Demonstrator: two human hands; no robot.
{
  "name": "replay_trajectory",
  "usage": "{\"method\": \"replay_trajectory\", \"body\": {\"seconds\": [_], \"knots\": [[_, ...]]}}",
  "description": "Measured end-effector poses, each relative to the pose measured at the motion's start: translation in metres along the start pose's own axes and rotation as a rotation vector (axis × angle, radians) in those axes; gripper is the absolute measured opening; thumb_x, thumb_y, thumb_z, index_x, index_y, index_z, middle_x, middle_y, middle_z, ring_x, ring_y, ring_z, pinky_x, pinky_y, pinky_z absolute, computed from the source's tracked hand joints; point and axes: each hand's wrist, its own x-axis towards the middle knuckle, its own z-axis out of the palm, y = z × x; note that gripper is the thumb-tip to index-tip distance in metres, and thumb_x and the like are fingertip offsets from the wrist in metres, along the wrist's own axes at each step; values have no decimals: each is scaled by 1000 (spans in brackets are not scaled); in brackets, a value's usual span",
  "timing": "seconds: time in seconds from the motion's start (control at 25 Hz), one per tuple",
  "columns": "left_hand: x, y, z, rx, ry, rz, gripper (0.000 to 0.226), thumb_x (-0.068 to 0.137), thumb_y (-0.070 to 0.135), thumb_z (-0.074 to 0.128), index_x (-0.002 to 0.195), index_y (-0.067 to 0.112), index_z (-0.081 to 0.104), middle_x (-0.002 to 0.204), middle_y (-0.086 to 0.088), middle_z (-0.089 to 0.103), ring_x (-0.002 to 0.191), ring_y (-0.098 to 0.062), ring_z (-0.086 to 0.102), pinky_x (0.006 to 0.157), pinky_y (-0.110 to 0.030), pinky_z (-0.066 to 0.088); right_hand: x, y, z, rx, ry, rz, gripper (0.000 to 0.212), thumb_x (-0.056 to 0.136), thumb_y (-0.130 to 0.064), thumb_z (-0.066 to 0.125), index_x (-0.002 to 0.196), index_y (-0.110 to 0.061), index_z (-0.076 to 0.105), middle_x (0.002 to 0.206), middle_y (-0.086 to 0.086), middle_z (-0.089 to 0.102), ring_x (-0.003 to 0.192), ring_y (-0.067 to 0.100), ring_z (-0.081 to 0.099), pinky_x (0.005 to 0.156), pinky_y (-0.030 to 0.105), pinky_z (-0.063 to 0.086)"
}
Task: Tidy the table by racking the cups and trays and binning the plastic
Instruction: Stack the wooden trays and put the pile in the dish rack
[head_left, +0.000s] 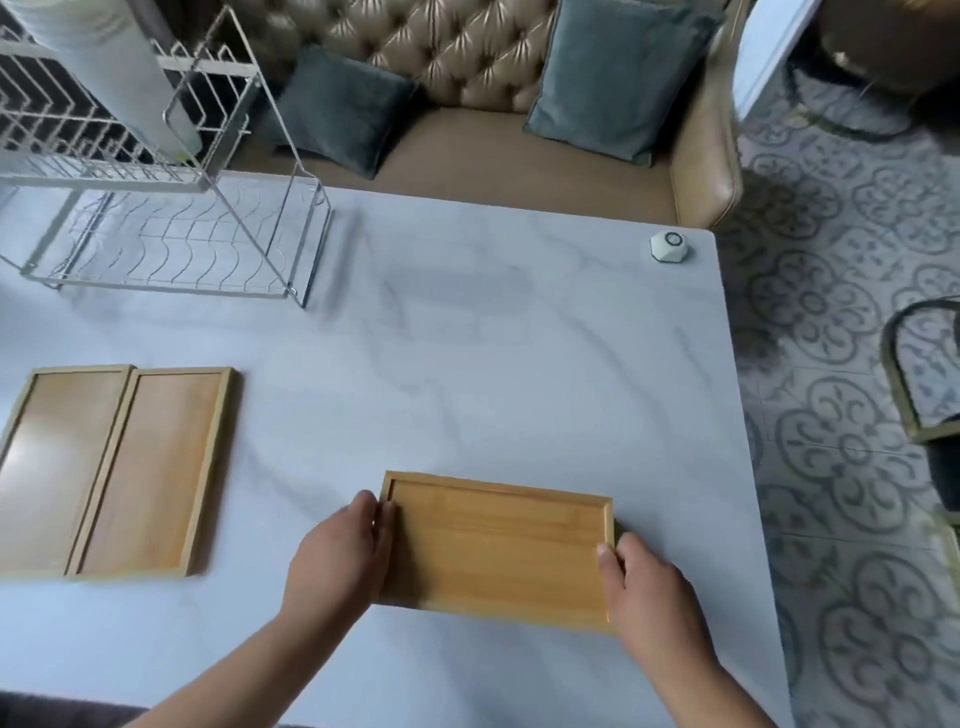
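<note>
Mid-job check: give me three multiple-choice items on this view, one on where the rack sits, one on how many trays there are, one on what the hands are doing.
1. Where is the rack?
A. far left of the table
B. near right corner
C. on the sofa

2. How many wooden trays are on the table?
A. one
B. three
C. five

3. What is the state of the near tray?
A. standing in the rack
B. gripped at both short ends
C. lying untouched

Answers:
1 A, the wire rack stands at the far left edge.
2 B, a pair of trays lies side by side at left, plus the near one.
3 B, the left hand and right hand each clasp one end.
</note>
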Motion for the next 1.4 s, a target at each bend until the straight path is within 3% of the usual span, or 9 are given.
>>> {"method": "replay_trajectory", "body": {"seconds": [0.36,0.52,0.68,0.84,1.0,1.2,1.32,1.4], "knots": [[3,14,19,163,-21,60,36,107,46,32,76,26,29,67,5,52,61,-16,50,49,-36,32,3,23,15,1,-2,-11,32,107,-43,37,83,-22,36,80,2,65,74,31,62,59,36,36],[8,15,21,166,-30,19,34,107,49,33,81,26,36,72,8,54,65,-18,53,53,-37,38,6,23,17,5,-11,16,34,106,-45,39,81,-22,37,69,-3,56,67,28,54,56,36,38],[9,20,24,-50,-93,-164,31,105,59,39,102,28,47,95,11,62,89,-22,65,71,-37,45,6,16,13,294,-42,181,28,104,-42,47,85,-21,50,71,-4,63,69,24,60,57,34,40],[7,23,28,-34,-101,-166,41,110,40,36,79,24,58,76,6,65,72,-11,59,65,-39,46,9,-2,15,412,-78,262,41,106,-31,46,74,-7,52,58,0,50,55,20,48,52,32,33],[36,24,14,-53,-69,-208,41,111,34,32,84,20,60,76,3,62,79,-24,59,71,-37,43,36,-38,10,418,-74,252,41,107,-29,41,80,-5,60,66,4,58,60,22,53,53,30,36],[71,21,-2,-40,-54,-194,43,111,32,31,88,14,62,78,-2,59,85,-28,57,75,-37,43,68,-69,9,317,-44,223,35,105,-24,41,84,-7,64,72,4,59,76,31,58,63,31,40],[68,15,-5,-74,-77,-173,47,111,38,32,80,17,60,72,3,60,76,-23,59,67,-37,42,63,-65,14,285,-18,206,35,106,-26,41,85,-10,64,74,3,62,77,31,61,65,34,48],[61,7,-11,-149,-77,-162,55,109,49,32,72,17,56,67,0,63,68,-17,59,59,-36,39,59,-63,15,308,25,167,28,105,-27,45,96,-14,67,88,5,70,89,33,65,77,38,54]]}}
